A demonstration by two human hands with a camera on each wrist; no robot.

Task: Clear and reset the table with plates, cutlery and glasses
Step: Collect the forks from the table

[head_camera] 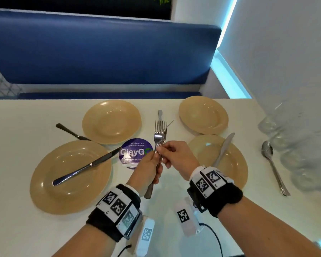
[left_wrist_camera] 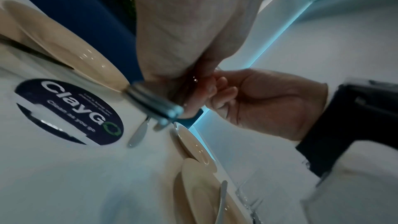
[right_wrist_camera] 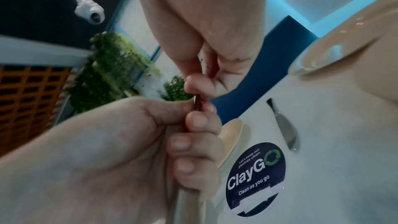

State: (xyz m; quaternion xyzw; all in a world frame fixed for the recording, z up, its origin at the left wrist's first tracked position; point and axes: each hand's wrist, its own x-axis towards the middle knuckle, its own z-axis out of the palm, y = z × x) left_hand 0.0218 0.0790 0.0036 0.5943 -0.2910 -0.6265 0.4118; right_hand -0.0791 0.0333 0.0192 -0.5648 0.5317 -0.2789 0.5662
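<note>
The left hand [left_wrist_camera: 189, 28] fills the top, gripping a bundle of metal handles [left_wrist_camera: 154, 102] whose ends jut toward the camera. The right hand [left_wrist_camera: 267, 103] pinches the bundle from the right. Below lie the white table [left_wrist_camera: 64, 176], a round ClayGo sticker [left_wrist_camera: 71, 111] and beige plates [left_wrist_camera: 64, 43]

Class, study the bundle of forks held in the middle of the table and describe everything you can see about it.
The forks look like shiny silver metal, several stacked together with tines pointing up and away from the person. Their exact number cannot be told. The left hand grips the handles, whose ends stick out below the palm. The right hand pinches the necks just under the tines. The bundle is held above the white table, near a round purple sticker.
</note>
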